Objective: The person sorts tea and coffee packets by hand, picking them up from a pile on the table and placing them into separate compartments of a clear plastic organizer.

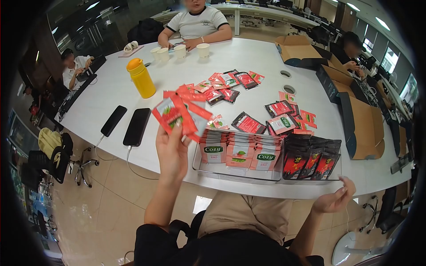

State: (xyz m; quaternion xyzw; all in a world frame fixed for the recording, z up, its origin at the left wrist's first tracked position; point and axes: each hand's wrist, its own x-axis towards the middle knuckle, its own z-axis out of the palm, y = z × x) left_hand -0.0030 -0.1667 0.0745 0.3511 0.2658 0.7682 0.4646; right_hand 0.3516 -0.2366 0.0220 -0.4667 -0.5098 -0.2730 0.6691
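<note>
Our left hand pinches a fan of red tea sachets above the near edge of the white table. Their long axes rise from the fingers and splay from up-left to right. Our right hand hangs half-curled and empty below the table edge, right of the clear tray of upright Cozy sachets.

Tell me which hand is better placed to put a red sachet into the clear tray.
Probably left. The left hand holds the red sachets, close to the clear tray. The right hand is low, past the edge of the table, with no sachet.
</note>
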